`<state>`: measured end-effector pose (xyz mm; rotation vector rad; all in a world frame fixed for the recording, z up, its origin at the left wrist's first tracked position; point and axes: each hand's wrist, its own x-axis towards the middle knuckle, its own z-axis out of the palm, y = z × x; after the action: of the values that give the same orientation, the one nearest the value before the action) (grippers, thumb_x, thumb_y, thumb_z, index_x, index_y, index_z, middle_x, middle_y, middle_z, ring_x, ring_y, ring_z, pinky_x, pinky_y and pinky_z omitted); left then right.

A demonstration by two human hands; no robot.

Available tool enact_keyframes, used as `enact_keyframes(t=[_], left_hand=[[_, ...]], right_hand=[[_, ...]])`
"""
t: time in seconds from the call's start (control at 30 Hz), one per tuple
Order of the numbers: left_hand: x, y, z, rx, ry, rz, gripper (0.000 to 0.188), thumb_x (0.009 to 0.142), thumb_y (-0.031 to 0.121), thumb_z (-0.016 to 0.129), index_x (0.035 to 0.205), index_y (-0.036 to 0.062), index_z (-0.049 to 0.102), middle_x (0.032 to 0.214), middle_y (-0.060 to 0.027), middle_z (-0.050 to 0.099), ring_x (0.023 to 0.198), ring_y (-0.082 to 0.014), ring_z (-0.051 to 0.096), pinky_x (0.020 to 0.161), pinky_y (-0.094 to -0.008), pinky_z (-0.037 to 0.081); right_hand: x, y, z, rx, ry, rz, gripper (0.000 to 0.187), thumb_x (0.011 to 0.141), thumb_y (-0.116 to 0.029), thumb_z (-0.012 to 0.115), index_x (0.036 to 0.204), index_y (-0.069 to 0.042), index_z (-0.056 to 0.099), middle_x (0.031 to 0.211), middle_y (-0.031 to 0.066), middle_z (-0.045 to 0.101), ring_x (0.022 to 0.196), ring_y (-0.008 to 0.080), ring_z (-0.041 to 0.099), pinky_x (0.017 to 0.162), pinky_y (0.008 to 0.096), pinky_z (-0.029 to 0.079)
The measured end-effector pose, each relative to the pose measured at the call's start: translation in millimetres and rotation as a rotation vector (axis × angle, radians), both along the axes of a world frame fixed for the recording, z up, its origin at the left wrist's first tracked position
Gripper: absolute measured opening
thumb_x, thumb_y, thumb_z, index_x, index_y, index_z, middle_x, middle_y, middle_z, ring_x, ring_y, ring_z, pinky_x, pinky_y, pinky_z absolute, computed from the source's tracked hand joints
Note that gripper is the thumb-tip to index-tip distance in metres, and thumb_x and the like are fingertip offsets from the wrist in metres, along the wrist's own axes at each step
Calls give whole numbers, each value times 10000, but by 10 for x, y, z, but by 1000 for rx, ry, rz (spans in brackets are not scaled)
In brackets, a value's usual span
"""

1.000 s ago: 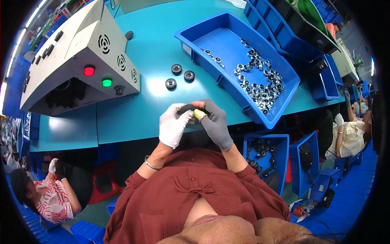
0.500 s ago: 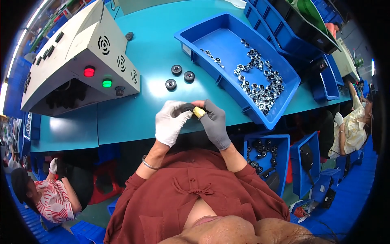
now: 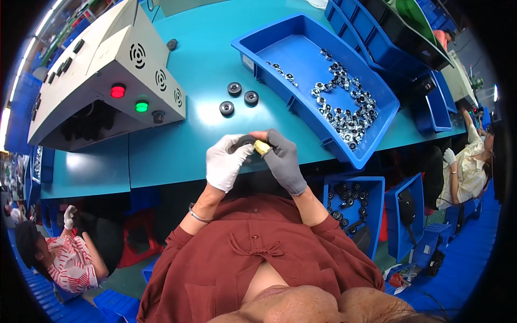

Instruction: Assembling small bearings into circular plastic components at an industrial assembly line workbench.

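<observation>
My left hand [image 3: 222,164], in a white glove, is closed on a small black wheel [image 3: 246,140] just over the front edge of the table. My right hand [image 3: 284,166], in a grey glove with a bare fingertip, pinches in at the wheel's right side. Something yellow [image 3: 262,147] covers the tip of my right thumb, seemingly a wrap, against the wheel. How far the wheel is gripped from below is hidden. Beyond my hands, three black wheels [image 3: 234,89] lie on the teal table [image 3: 202,142].
A blue tray [image 3: 301,107] of shiny metal hubs stands to the right. At left is a white machine [image 3: 121,64] with red and green lamps. Below the table edge, a blue bin [image 3: 353,181] holds black wheels. Co-workers sit at left [image 3: 70,264] and right [image 3: 466,175].
The wheel has turned slightly between my fingers, and my right fingertip has shifted a little left over it. Both hands otherwise stay in place.
</observation>
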<state>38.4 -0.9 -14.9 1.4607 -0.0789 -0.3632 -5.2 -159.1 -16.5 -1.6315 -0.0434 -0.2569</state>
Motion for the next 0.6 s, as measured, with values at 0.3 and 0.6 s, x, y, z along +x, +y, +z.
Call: enact_keyframes(t=[0.3,0.6], left_hand=[[-77,-14,-65,-350,152,53,470,972,39,628,1399,-96,486,980,-82,648,771,-128,638,685,-223,530],[-105,-33,-21,0,-119,-13,459,961,96,657,1375,-63,540,1088,-72,667,840,-101,619,758,-250,525]], right_hand=[[2,-15,75,210,98,116,394,934,-4,547,1322,15,609,1125,35,641,974,96,602,852,239,482],[-26,-96,-40,-378,-202,-18,417,782,-70,735,1187,-16,648,1091,113,608,984,242,627,793,351,521]])
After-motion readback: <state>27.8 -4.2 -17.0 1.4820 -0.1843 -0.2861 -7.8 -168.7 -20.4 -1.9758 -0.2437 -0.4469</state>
